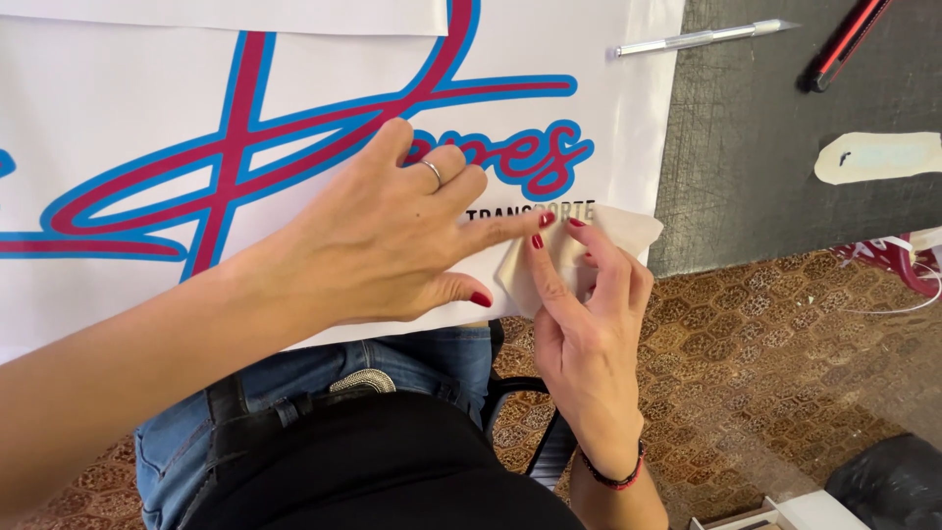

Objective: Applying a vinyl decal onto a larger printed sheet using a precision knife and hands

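Observation:
A large white sticker sheet (128,88) with red and blue script lettering lies on the grey table (756,147). My left hand (383,236) rests flat on its lower edge, index finger stretched toward the small black letters. My right hand (584,324) comes up from below and pinches a cream piece of backing paper (628,231) at the sheet's lower right corner, peeled away from the sheet. Both index fingertips meet near the black letters.
A silver craft knife (702,37) and a red and black cutter (849,41) lie at the table's far right. A cream paper scrap (878,157) sits near the right edge. Patterned brown floor (775,344) shows below; a black bag (893,481) sits at bottom right.

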